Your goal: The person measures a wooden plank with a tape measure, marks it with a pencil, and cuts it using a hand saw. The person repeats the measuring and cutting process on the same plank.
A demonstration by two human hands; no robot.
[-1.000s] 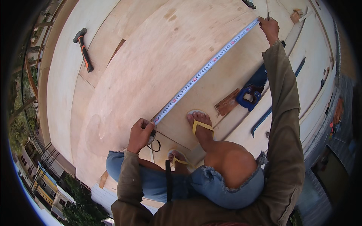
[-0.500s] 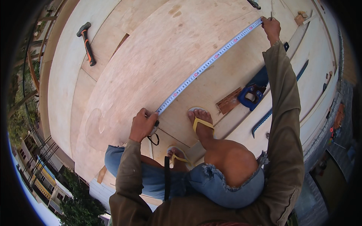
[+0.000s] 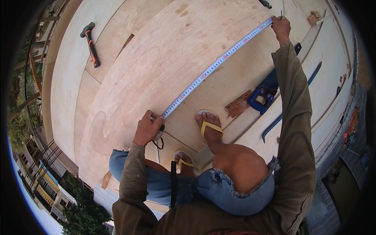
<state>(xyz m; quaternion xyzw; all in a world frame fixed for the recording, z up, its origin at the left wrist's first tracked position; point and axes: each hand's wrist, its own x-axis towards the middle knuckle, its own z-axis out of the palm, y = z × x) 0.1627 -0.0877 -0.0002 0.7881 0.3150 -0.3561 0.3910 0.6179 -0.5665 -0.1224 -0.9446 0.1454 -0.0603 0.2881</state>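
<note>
My left hand (image 3: 147, 129) is closed on the tape measure case (image 3: 158, 134), its strap loop hanging below. The white tape blade (image 3: 213, 66) stretches diagonally over a pale plywood sheet (image 3: 133, 74). At its far end my right hand (image 3: 281, 29) grips the blade; a thin upright item by those fingers is too small to make out. My feet in yellow-strapped sandals (image 3: 209, 129) rest on plywood below the blade. A blue-handled saw (image 3: 258, 101) lies right of them, beside a broken wood strip (image 3: 237, 103).
A hammer (image 3: 90, 45) lies at upper left. A dark curved bar (image 3: 270, 129), a wood offcut (image 3: 312, 18) and a small dark tool (image 3: 265, 4) lie about the sheets. Past the platform's left edge are railings, trees and buildings; past its right, a lower dark surface.
Compared with a second ago, my left hand and the tape case have moved slightly up and right. My right hand has shifted a little right and up, still at the blade's end.
</note>
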